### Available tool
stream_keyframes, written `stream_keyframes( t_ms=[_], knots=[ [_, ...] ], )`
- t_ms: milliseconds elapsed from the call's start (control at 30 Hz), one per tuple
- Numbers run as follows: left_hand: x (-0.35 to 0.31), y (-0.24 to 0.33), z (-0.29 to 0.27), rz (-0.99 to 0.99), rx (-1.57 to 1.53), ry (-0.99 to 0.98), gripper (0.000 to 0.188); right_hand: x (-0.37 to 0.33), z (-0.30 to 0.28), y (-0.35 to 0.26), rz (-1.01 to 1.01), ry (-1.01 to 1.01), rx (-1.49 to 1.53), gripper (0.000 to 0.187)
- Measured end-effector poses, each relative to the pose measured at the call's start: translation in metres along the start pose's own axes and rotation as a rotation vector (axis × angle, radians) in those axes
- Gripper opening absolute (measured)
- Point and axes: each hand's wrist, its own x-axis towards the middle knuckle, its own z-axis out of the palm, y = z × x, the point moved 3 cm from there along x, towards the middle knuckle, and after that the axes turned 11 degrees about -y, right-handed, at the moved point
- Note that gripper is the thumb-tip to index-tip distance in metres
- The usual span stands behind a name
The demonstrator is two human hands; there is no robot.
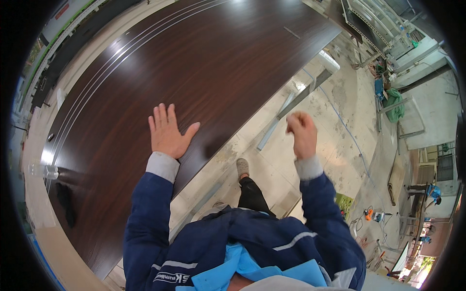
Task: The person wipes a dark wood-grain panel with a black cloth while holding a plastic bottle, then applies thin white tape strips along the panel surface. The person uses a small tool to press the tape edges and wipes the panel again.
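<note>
A large dark brown wood-grain panel (208, 72) lies flat before me, with thin pale lines running along its far left side. My left hand (168, 133) rests on its glossy surface, palm down, fingers and thumb spread. Past the panel's near right edge, my right hand (303, 134) hangs in the air above the floor, apart from the panel. Its fingers are curled in, and whatever may be between them is hidden. A thin light strip (291, 32) lies on the panel's far right part.
A clear jar (44, 171) and a black cloth-like item (65, 204) sit at the panel's left end. A grey metal bar (304, 94) juts out beside the panel. Across the floor runs a blue cable (345, 125). An orange tool (369, 214) and another person (431, 192) are at the right.
</note>
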Motion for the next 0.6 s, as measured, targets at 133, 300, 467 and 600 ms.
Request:
stream_keyframes(
  t_ms=[133,300,467,600],
  knots=[
    [0.036,0.02,-0.016,-0.118,-0.017,0.024,0.108,0.201,-0.059,0.024,-0.053,0.036,-0.274,0.033],
    [0.033,0.013,-0.029,-0.143,-0.034,0.057,0.104,0.432,-0.121,0.067,-0.078,0.045,-0.911,0.063],
    [0.034,-0.001,-0.019,-0.173,-0.021,0.051,0.108,0.551,-0.162,0.118,0.015,-0.068,-1.266,0.064],
    [0.034,-0.002,-0.02,-0.183,-0.023,0.027,0.109,0.573,-0.169,0.133,0.09,-0.231,-1.054,0.051]
  ],
)
